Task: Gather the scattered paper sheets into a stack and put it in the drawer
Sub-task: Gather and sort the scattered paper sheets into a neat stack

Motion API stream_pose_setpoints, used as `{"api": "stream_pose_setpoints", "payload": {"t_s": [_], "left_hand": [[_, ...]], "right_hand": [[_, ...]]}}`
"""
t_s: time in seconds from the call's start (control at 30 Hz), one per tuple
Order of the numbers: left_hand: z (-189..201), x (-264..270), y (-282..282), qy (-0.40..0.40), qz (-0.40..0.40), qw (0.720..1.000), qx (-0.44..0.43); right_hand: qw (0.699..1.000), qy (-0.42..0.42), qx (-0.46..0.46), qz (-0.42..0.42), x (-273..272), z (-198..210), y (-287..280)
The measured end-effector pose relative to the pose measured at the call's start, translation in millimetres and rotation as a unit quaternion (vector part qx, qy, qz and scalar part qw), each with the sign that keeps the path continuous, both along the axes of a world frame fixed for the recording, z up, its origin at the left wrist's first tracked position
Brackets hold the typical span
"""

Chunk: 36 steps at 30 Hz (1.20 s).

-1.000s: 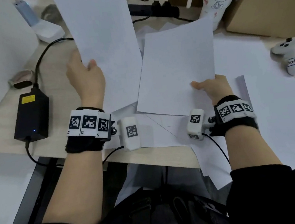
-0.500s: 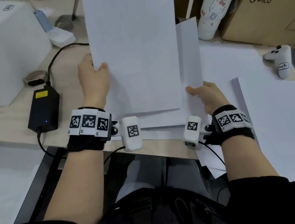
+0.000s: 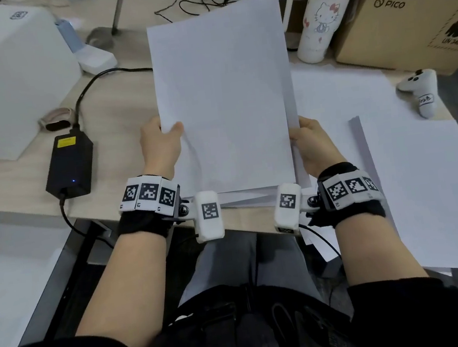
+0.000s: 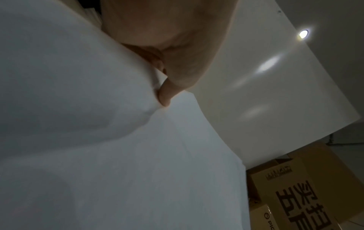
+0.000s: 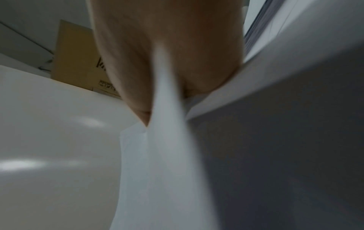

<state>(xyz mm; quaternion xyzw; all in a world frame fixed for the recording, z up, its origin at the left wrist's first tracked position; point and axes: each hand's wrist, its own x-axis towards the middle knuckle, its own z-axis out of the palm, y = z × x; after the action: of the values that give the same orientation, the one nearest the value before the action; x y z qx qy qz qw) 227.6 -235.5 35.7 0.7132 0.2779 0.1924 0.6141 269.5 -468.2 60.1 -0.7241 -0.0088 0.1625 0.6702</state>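
Note:
I hold a small stack of white paper sheets (image 3: 222, 97) upright over the desk's middle. My left hand (image 3: 161, 144) pinches its left edge, thumb on the front sheet; the left wrist view shows the thumb (image 4: 167, 91) pressed into the paper (image 4: 98, 140). My right hand (image 3: 309, 141) grips the stack's right edge, and in the right wrist view a sheet (image 5: 163, 155) runs between thumb and palm. More loose sheets (image 3: 430, 193) lie flat on the desk at the right, and a few sheets (image 3: 242, 196) lie under the held stack. No drawer is in view.
A black power brick (image 3: 70, 165) with its cable lies on the desk (image 3: 118, 111) at the left, beside a white box (image 3: 5, 73). At the back right stand a cat-print tumbler (image 3: 321, 20) and a cardboard box (image 3: 410, 21). A white controller (image 3: 421, 94) lies at the right.
The two sheets held apart a second ago have come together into one upright stack. My right hand shifted left and now grips the stack's right edge; the view tilted slightly.

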Motion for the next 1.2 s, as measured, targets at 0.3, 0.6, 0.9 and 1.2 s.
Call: {"api": "stream_pose_setpoints", "payload": {"t_s": [0.3, 0.6, 0.9, 1.2], "left_hand": [[32.8, -5.0, -20.5, -0.128, 0.031, 0.989, 0.063], [69.3, -11.1, -37.3, -0.238, -0.104, 0.966, -0.008], [49.6, -18.5, -61.9, -0.205, -0.143, 0.966, -0.057], [60.4, -20.8, -70.8, -0.226, -0.141, 0.959, -0.096]], "right_hand": [[0.997, -0.042, 0.065, -0.016, -7.5, 9.8, -8.0], [0.975, -0.161, 0.142, -0.050, -9.8, 32.4, -28.6], [0.979, -0.121, 0.152, -0.066, -22.1, 25.7, -32.6], [0.983, -0.108, 0.123, -0.087, -24.2, 22.2, -32.6]]}}
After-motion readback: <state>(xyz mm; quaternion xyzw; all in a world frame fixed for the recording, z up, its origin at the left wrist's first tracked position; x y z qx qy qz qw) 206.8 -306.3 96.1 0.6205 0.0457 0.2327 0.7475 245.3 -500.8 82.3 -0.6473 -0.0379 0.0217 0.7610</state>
